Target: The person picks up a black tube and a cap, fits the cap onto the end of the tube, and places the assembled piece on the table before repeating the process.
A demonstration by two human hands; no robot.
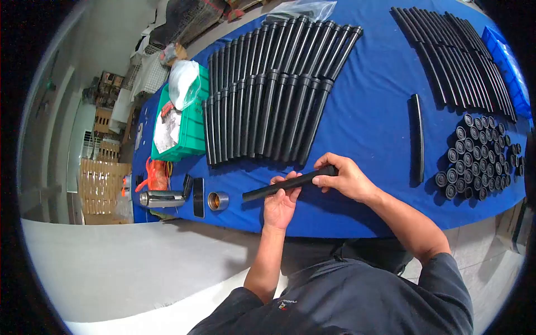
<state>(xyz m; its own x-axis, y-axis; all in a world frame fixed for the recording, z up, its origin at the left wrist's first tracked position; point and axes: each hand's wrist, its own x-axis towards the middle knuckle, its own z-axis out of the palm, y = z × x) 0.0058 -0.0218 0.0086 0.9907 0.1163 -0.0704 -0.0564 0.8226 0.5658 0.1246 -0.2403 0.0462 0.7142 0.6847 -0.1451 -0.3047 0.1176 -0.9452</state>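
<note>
A black tube (262,191) lies across both hands above the front of the blue-covered table. My left hand (281,206) supports it from below near its middle, palm up, fingers curled around it. At the tube's right end, my right hand (347,180) grips it between thumb and fingers, where a wider dark end piece partly shows. Behind my hands, two rows of black tubes with collared ends (262,120) lie side by side. A single black tube (417,139) rests to the right of my right hand.
Many round black caps (474,156) and rows of thin black tubes (455,67) are at the right, beside a blue bin (505,67). Leftward are a green crate (192,128), steel flask (162,199), phone (199,197) and metal cup (218,200).
</note>
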